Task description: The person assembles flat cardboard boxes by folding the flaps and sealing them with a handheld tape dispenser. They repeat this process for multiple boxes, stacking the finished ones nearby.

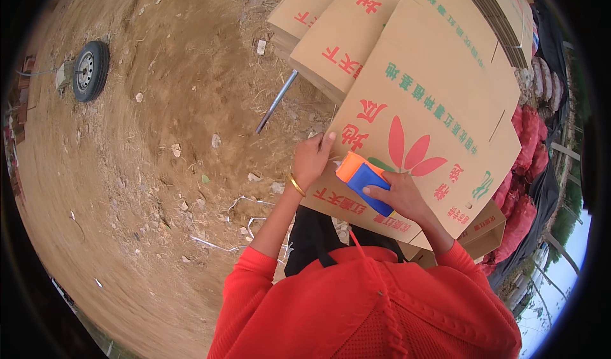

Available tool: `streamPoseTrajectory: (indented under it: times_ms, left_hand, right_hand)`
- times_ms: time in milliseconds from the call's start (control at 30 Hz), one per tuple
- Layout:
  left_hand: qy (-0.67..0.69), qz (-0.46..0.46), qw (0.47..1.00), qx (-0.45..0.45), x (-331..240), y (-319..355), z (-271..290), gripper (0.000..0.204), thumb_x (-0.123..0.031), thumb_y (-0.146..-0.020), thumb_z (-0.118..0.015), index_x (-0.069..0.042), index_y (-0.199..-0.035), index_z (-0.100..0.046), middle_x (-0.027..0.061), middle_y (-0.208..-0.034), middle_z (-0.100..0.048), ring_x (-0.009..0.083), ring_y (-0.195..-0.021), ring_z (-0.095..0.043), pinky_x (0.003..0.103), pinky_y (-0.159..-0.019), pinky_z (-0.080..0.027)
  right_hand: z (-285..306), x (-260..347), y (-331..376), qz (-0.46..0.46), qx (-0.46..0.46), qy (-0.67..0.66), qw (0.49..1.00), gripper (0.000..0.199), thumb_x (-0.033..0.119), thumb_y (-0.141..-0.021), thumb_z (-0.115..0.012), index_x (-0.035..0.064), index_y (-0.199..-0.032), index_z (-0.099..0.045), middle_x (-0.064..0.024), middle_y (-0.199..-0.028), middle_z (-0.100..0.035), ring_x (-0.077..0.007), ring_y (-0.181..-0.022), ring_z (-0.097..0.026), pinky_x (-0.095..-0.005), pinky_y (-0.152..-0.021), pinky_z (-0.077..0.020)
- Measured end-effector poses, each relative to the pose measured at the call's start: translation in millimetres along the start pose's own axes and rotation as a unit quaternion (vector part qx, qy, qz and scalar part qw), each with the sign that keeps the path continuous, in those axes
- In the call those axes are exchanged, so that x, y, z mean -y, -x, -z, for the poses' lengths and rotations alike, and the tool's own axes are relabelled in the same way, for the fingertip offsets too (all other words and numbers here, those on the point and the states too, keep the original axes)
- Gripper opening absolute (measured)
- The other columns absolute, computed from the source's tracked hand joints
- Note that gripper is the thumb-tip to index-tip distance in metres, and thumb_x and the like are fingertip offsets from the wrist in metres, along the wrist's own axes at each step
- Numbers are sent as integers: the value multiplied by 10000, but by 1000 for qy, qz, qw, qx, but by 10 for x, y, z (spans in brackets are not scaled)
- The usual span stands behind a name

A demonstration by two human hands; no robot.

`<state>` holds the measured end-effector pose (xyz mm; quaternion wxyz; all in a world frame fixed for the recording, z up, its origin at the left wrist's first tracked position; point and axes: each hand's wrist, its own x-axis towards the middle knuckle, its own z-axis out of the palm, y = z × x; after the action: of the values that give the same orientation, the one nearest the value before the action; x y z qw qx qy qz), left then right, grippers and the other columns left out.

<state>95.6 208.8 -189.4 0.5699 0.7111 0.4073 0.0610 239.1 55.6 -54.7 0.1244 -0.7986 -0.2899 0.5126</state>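
A flat brown cardboard box (426, 66), printed in red and green with a red leaf design, slants across in front of me. At its left edge my left hand (312, 158) pinches the cardboard, thumb on the face and fingers partly hidden. My right hand (401, 197) is closed round a blue and orange block-shaped tool (368, 182), held over the box's lower part. The tool's exact kind does not show clearly. More folded boxes (331, 44) lie overlapped just beyond the left edge.
A metal pole (277, 101) sticks out left of the boxes. A wheel with a tire (91, 71) stands far left on the dirt ground. White strapping (251, 222) lies near my left forearm. Red mesh sacks (519, 225) are piled at right, beside an open carton (480, 232).
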Motion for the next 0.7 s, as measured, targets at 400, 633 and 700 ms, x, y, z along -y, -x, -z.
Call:
streamPoseTrajectory:
  times_ms: [400, 633, 700]
  left_hand:
    - [-145, -47, 972, -179, 125, -41, -356, 514, -381, -980, -434, 57, -802, -635, 283, -671, -578, 463, -612, -568, 507, -541, -426]
    - [-181, -43, 956, -228, 159, -28, -375, 561, -387, -992, -416, 113, -826, -607, 271, -610, -531, 322, -497, -491, 442, -525, -395]
    - [-192, -42, 949, -245, 117, -31, -397, 572, -397, -992, -409, 113, -831, -610, 270, -621, -546, 323, -504, -500, 441, -535, -406]
  right_hand:
    - [380, -953, 494, -7, 27, -1, 1000, 576, 534, -778, -654, -33, -740, -556, -184, -649, -569, -306, -646, -602, -398, -624, -465]
    - [882, -2271, 1209, -6, -2, 21, 1000, 532, 490, -765, -688, -21, -734, -543, -179, -641, -565, -298, -612, -590, -385, -595, -464]
    - [1076, -2548, 1391, -14, -4, 17, 1000, 527, 484, -766, -689, -18, -725, -535, -181, -636, -560, -295, -611, -589, -382, -595, -462]
